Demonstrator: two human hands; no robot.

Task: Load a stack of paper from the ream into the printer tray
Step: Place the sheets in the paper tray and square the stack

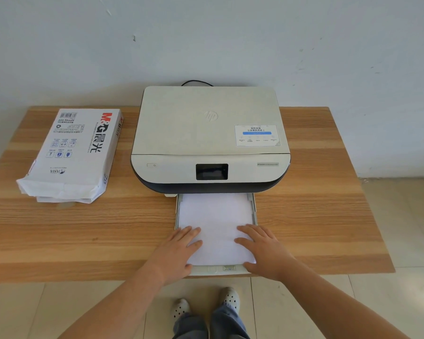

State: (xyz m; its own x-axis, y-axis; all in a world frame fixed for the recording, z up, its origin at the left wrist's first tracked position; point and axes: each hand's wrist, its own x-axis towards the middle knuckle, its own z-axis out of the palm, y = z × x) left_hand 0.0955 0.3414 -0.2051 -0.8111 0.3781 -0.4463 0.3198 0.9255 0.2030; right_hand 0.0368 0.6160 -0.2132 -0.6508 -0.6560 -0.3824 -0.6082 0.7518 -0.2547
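Two hands lie flat, fingers straight, on a stack of paper (216,223) that sits in the pulled-out tray (253,209) of the printer (209,140). The left hand (179,250) presses the stack's near left corner, the right hand (262,248) its near right corner; neither grips anything. The printer stands just beyond the fingertips on a wooden table (316,204). Well off to the left of the left hand rests the opened ream (76,152), its torn end facing the person.
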